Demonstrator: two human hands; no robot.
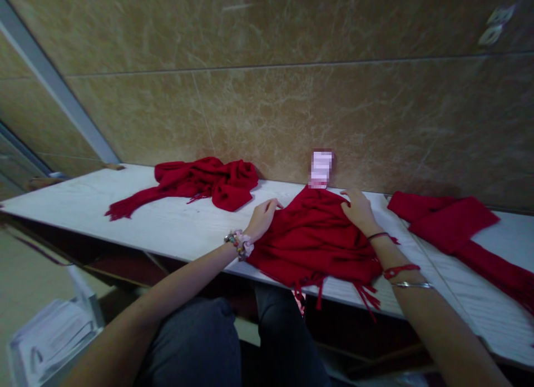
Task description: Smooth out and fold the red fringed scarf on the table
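Observation:
A red fringed scarf (311, 242) lies bunched on the white table (167, 226) in front of me, its tassels hanging over the near edge. My left hand (262, 217) rests on the scarf's left edge with fingers curled round the cloth. My right hand (357, 209) lies on the scarf's upper right part, fingers bent and pressing into the fabric. Both wrists wear bracelets.
A second red scarf (196, 184) lies crumpled at the back left of the table. A third red scarf (456, 226) lies folded at the right. A marble-tiled wall (292, 98) rises right behind the table. A clear plastic box (50, 331) sits on the floor at lower left.

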